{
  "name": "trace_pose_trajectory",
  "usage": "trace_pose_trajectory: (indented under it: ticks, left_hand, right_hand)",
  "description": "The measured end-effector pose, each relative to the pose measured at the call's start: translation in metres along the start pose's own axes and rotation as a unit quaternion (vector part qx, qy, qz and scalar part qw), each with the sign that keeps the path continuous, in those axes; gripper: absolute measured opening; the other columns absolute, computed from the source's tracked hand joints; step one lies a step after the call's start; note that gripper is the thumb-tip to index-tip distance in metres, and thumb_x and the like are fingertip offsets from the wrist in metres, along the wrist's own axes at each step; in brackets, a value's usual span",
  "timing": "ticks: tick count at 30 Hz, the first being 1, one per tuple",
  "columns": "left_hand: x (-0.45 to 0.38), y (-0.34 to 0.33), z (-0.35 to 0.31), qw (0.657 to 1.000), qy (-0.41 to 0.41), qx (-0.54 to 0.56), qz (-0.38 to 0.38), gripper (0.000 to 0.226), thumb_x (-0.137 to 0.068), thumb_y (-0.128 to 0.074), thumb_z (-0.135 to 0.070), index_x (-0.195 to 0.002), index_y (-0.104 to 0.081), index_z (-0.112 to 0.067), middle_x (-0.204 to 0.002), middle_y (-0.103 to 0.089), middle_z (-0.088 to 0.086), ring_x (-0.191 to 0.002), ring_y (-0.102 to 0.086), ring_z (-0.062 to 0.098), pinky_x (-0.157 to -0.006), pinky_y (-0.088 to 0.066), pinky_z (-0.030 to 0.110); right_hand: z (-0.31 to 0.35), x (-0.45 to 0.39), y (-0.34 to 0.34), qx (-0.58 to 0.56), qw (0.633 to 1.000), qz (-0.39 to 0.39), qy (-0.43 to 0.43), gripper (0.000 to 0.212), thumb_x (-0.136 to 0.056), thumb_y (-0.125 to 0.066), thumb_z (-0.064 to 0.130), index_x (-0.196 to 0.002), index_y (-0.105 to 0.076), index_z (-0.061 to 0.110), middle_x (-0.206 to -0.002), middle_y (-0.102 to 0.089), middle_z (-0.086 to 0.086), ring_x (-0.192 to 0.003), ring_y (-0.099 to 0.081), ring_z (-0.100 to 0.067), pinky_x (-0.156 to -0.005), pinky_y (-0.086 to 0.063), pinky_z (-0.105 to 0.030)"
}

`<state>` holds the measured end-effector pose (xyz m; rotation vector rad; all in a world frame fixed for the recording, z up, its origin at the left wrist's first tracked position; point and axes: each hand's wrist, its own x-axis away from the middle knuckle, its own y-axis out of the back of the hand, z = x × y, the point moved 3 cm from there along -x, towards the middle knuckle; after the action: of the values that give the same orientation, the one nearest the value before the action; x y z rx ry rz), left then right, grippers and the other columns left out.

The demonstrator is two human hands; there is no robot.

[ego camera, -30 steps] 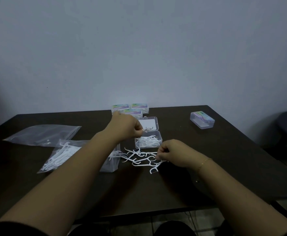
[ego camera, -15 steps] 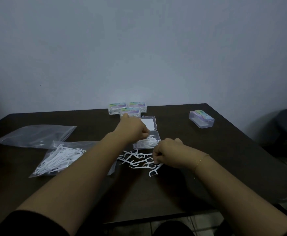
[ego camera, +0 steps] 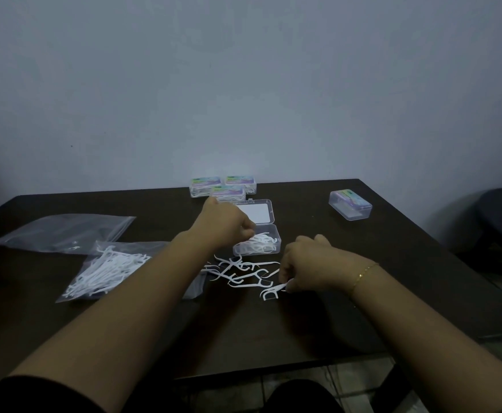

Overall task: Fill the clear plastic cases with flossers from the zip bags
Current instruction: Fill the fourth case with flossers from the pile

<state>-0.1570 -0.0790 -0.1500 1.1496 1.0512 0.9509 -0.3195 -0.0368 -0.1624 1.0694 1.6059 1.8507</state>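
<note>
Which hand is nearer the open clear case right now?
Left. The left hand hangs over the open clear case, at its left edge. The right hand is nearer the person, off the case, pinching a loose flosser on the table.

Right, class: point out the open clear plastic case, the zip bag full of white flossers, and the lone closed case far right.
Open clear plastic case (ego camera: 270, 248): head view, front wall of its tray.
Zip bag of white flossers (ego camera: 106, 271): head view, flosser-filled middle.
Lone closed case (ego camera: 350, 206): head view, lid.
</note>
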Motion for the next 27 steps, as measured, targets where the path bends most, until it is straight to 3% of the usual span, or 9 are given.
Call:
trace_pose_trajectory:
  ticks: [2, 4, 7, 10, 14, 17, 22, 27]
  left_hand:
    - [0.001, 0.0, 0.001, 1.0, 0.002, 0.005, 0.0, 0.031, -0.096, -0.047, -0.045, -0.121, -0.064, -0.037, -0.112, -0.069, -0.007, -0.104, -0.055, 0.012, -0.098, -0.024, 0.036]
    - [0.003, 0.0, 0.001, 1.0, 0.004, 0.008, -0.001, 0.031, -0.096, -0.047, -0.045, -0.12, -0.065, -0.037, -0.111, -0.069, -0.008, -0.103, -0.055, 0.012, -0.098, -0.024, 0.037]
    - [0.006, 0.0, 0.003, 1.0, 0.005, 0.011, -0.003, 0.029, -0.096, -0.047, -0.044, -0.115, -0.068, -0.037, -0.108, -0.07, -0.008, -0.102, -0.056, 0.012, -0.098, -0.024, 0.037]
    - [0.01, -0.003, 0.006, 1.0, 0.003, 0.013, -0.01, 0.029, -0.096, -0.047, -0.043, -0.109, -0.072, -0.034, -0.106, -0.071, -0.009, -0.101, -0.057, 0.011, -0.093, -0.023, 0.035]
    - [0.013, -0.004, 0.013, 1.0, 0.008, 0.014, -0.008, 0.028, -0.096, -0.047, -0.042, -0.109, -0.071, -0.035, -0.104, -0.071, -0.009, -0.099, -0.058, 0.011, -0.089, -0.023, 0.034]
    - [0.014, -0.003, 0.017, 1.0, 0.01, 0.01, -0.015, 0.027, -0.097, -0.047, -0.04, -0.106, -0.072, -0.035, -0.101, -0.072, -0.01, -0.095, -0.058, 0.01, -0.084, -0.021, 0.033]
    - [0.012, -0.002, 0.02, 1.0, 0.009, 0.011, -0.02, 0.026, -0.096, -0.048, -0.043, -0.11, -0.069, -0.04, -0.106, -0.07, -0.013, -0.098, -0.057, 0.009, -0.081, -0.021, 0.033]
    - [0.007, -0.007, 0.021, 1.0, 0.015, 0.015, -0.022, 0.026, -0.095, -0.049, -0.042, -0.106, -0.071, -0.037, -0.103, -0.07, -0.012, -0.095, -0.058, 0.01, -0.08, -0.02, 0.034]
  right_hand:
    - [0.001, 0.0, -0.001, -0.009, 1.0, 0.004, -0.002, 0.009, -0.091, -0.058, 0.033, -0.09, -0.066, 0.028, -0.111, -0.056, 0.004, -0.114, -0.04, -0.017, -0.095, -0.028, -0.037]
    - [0.003, 0.001, -0.003, -0.023, 0.999, 0.021, -0.009, 0.013, -0.09, -0.058, 0.029, -0.078, -0.058, 0.028, -0.106, -0.056, 0.002, -0.113, -0.041, -0.018, -0.096, -0.029, -0.037]
    - [0.003, 0.002, -0.004, -0.041, 0.998, 0.048, -0.019, 0.002, -0.089, -0.059, 0.028, -0.088, -0.06, 0.026, -0.111, -0.057, -0.001, -0.113, -0.042, -0.019, -0.098, -0.031, -0.035]
    - [0.003, 0.003, -0.004, -0.056, 0.995, 0.08, -0.034, 0.018, -0.088, -0.061, 0.026, -0.103, -0.065, 0.017, -0.113, -0.06, -0.003, -0.106, -0.049, -0.019, -0.093, -0.037, -0.031]
    - [-0.004, 0.002, -0.002, -0.141, 0.984, 0.102, -0.032, 0.006, -0.087, -0.061, 0.018, -0.089, -0.065, 0.014, -0.094, -0.063, -0.004, -0.081, -0.053, -0.014, -0.071, -0.047, -0.026]
    - [-0.016, -0.003, 0.012, -0.233, 0.972, 0.035, -0.024, 0.01, -0.088, -0.06, 0.017, -0.079, -0.064, 0.016, -0.084, -0.064, 0.0, -0.073, -0.054, -0.01, -0.072, -0.048, -0.023]
    - [-0.025, -0.026, 0.041, -0.385, 0.911, -0.144, -0.036, 0.013, -0.088, -0.063, 0.019, -0.081, -0.069, 0.011, -0.079, -0.066, 0.0, -0.07, -0.056, -0.009, -0.071, -0.047, -0.022]
    - [-0.018, -0.059, 0.052, -0.407, 0.893, -0.188, -0.035, 0.014, -0.087, -0.064, 0.016, -0.074, -0.066, 0.012, -0.08, -0.063, -0.005, -0.071, -0.051, -0.012, -0.064, -0.044, -0.021]
